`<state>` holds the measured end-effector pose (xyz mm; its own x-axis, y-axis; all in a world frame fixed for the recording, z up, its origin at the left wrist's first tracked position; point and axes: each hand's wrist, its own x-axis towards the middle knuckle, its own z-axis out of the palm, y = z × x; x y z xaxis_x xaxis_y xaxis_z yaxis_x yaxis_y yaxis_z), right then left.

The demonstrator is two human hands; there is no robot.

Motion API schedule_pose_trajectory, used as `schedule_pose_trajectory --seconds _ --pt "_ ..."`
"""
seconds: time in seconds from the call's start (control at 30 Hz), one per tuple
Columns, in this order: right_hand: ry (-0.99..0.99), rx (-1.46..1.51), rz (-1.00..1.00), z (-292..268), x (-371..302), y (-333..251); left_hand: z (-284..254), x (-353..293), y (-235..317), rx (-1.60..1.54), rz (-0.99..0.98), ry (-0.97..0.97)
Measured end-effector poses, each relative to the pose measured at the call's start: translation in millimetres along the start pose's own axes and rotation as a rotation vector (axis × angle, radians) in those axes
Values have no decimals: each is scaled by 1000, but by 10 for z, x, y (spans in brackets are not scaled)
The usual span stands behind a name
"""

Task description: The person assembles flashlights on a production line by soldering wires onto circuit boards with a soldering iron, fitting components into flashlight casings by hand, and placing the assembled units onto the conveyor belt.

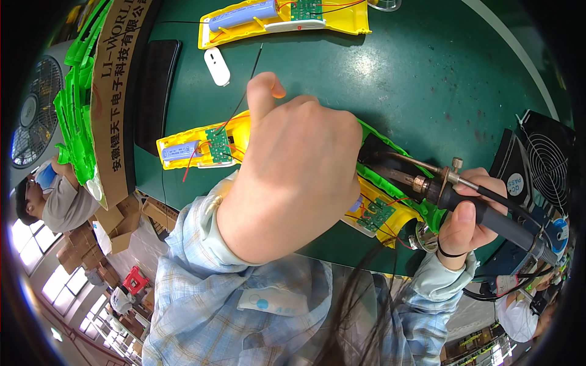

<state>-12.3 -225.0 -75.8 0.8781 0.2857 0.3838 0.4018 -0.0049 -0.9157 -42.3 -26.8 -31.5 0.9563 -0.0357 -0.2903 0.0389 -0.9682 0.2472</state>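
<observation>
My right hand [470, 222] grips a soldering iron [488, 216], with a thin metal tube clamped along it. Its tip points left, close to my left hand. My left hand [299, 165] shows its back, fingers curled and mostly hidden beneath; what they hold is out of sight. Under and beside it lies a yellow plastic housing [235, 125] with a blue battery [181, 151] and a green circuit board [218, 145]. To its right, another yellow housing [403, 213] carries a circuit board [377, 215] with red wires. A green plastic shell [390, 140] extends beneath the iron.
A further yellow housing [348, 21] with a battery and board lies at the far side. Nearby rests a small white oval part [217, 67]. On the left stand a black flat object [160, 85] and a cardboard box [116, 122] with green shells. A black fan [546, 165] is at right.
</observation>
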Motion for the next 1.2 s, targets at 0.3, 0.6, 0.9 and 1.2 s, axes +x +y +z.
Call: schedule_pose_trajectory --seconds 0.3,0.6,0.9,1.2 --pt "-139 -89 10 -51 22 -60 -14 -7 8 -8 -19 -20" --pt "-138 -80 -1 -53 0 -64 -35 -15 26 4 -12 -42" --pt "-17 -24 19 -26 -25 -3 -3 5 -8 -5 -8 -24" --pt "-82 -148 2 -37 -3 -48 18 -6 -19 -42 -4 -2"
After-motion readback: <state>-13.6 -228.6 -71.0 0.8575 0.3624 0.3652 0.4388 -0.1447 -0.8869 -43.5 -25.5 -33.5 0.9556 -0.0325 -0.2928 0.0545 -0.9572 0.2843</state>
